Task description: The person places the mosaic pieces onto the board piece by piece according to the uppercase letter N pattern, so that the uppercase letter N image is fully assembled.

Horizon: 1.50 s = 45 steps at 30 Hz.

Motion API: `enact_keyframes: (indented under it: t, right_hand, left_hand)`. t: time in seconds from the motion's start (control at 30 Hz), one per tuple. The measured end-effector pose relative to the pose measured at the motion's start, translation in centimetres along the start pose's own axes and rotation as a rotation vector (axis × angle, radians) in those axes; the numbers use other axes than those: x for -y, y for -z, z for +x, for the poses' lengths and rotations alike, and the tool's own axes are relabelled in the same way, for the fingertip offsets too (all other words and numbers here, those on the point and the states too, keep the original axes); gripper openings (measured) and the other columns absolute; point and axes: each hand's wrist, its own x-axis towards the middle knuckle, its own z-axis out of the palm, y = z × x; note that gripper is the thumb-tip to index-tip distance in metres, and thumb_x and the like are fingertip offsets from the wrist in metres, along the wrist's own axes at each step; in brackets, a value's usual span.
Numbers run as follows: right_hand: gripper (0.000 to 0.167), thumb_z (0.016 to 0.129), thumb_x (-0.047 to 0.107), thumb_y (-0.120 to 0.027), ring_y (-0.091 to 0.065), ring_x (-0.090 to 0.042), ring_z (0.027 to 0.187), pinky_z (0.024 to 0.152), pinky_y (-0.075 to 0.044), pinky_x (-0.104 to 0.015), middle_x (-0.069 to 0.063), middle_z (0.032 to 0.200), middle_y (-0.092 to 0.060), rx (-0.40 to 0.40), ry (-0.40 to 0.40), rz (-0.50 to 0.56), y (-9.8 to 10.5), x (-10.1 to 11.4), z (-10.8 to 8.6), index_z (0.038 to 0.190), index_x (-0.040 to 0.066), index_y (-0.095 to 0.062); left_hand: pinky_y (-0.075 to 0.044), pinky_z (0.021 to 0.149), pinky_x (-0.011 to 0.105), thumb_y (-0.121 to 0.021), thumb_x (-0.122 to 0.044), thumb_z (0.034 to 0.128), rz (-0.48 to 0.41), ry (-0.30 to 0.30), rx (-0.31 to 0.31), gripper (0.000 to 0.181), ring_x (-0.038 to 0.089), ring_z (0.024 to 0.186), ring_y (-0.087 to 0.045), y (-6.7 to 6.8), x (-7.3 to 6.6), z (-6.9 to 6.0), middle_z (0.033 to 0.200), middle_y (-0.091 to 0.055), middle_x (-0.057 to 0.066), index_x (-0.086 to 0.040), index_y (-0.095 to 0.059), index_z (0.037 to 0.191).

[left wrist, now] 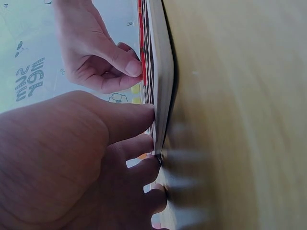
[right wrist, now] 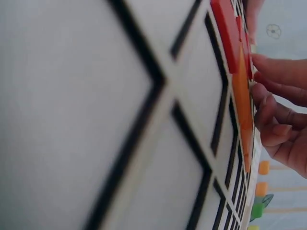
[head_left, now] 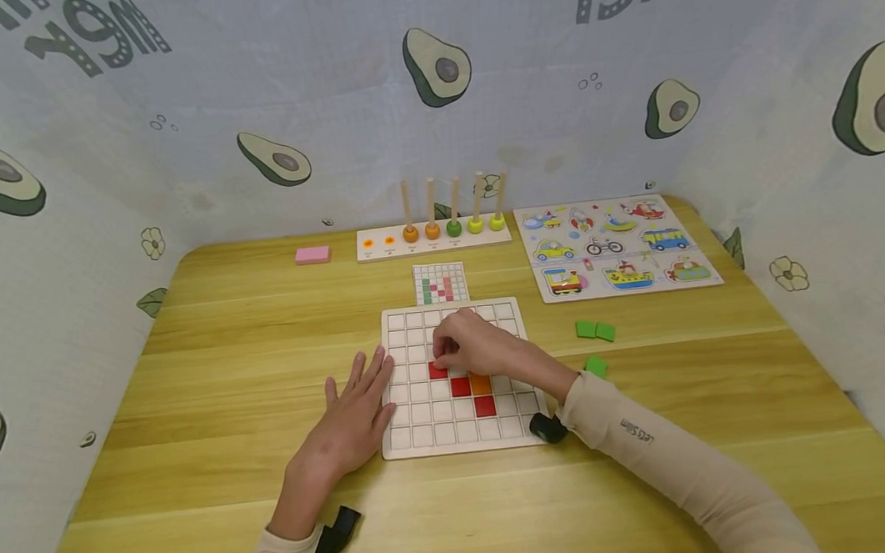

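A white grid board (head_left: 424, 435) lies flat, holding red tiles along a diagonal, one of them at its lower middle (head_left: 484, 405), beside an orange tile (head_left: 480, 385). My right hand (head_left: 484, 345) is over the board, its thumb and curled fingertips pinching at the upper-left red tile (head_left: 438, 374). In the left wrist view that hand (left wrist: 98, 57) meets a red tile (left wrist: 143, 60) at the board's surface. My left hand (head_left: 352, 419) rests with spread fingers on the table and the board's left edge; its thumb (left wrist: 139, 120) touches the board's side (left wrist: 163, 62).
Behind the board lies a small pattern card (head_left: 440, 285), with a pegged bead stand (head_left: 381, 252) farther back. A pink block (head_left: 313, 255) is at the back left. On the right are a vehicle picture board (head_left: 577, 273) and green tiles (head_left: 585, 329), another green one (head_left: 596, 366) nearer.
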Motion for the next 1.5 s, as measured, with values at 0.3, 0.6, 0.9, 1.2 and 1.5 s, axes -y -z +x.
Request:
enact_keyframes:
  t: [0.3, 0.6, 0.9, 1.2, 1.5]
  right_hand:
    - [0.015, 0.091, 0.011, -0.088, -0.059, -0.011, 0.070, 0.067, -0.052, -0.023, 0.004, 0.075, -0.068, 0.028, -0.037, -0.018, 0.4, 0.1, 0.1, 0.084, 0.009, -0.076]
    - [0.015, 0.098, 0.021, -0.083, -0.057, -0.009, 0.071, 0.068, -0.050, -0.023, 0.005, 0.077, -0.067, 0.049, 0.026, -0.030, 1.8, 0.1, -0.7, 0.090, 0.009, -0.078]
    - [0.015, 0.098, 0.019, -0.082, -0.061, -0.013, 0.081, 0.074, -0.051, -0.031, 0.005, 0.091, -0.071, 0.043, 0.066, -0.024, 7.3, -1.2, -4.9, 0.106, 0.006, -0.078]
    - [0.015, 0.095, 0.017, -0.085, -0.060, -0.012, 0.080, 0.068, -0.047, -0.028, 0.009, 0.090, -0.069, -0.081, -0.035, -0.073, 11.1, -4.4, -10.6, 0.107, 0.011, -0.078]
    - [0.022, 0.091, 0.012, -0.088, -0.060, -0.010, 0.078, 0.071, -0.051, -0.027, 0.006, 0.094, -0.073, -0.096, -0.127, -0.054, 11.8, -8.5, -13.8, 0.110, 0.004, -0.078]
  left_hand:
    - [-0.001, 0.123, 0.079, -0.054, -0.016, 0.1137, -0.001, -0.006, -0.003, 0.065, 0.041, 0.167, -0.005, 0.1, -0.2, -0.1, 0.181, -0.014, 0.013, -0.002, -0.026, 0.171]
    - [0.001, 0.123, 0.079, -0.055, -0.017, 0.1134, -0.010, 0.006, 0.006, 0.067, 0.040, 0.167, -0.002, 0.0, 0.0, -0.2, 0.181, -0.012, 0.012, -0.003, -0.025, 0.171]
    - [0.000, 0.123, 0.079, -0.054, -0.016, 0.1137, -0.012, -0.001, 0.001, 0.066, 0.040, 0.167, -0.004, 0.1, 0.0, -0.3, 0.181, -0.013, 0.013, -0.003, -0.025, 0.171]
    - [0.000, 0.123, 0.079, -0.055, -0.016, 0.1133, -0.013, -0.006, -0.006, 0.066, 0.040, 0.167, -0.004, 0.0, 0.0, 0.0, 0.181, -0.013, 0.013, -0.002, -0.026, 0.171]
    - [0.000, 0.123, 0.079, -0.055, -0.016, 0.1132, -0.013, -0.009, -0.007, 0.066, 0.041, 0.166, -0.004, 0.1, 0.0, -0.1, 0.180, -0.014, 0.014, -0.002, -0.026, 0.171]
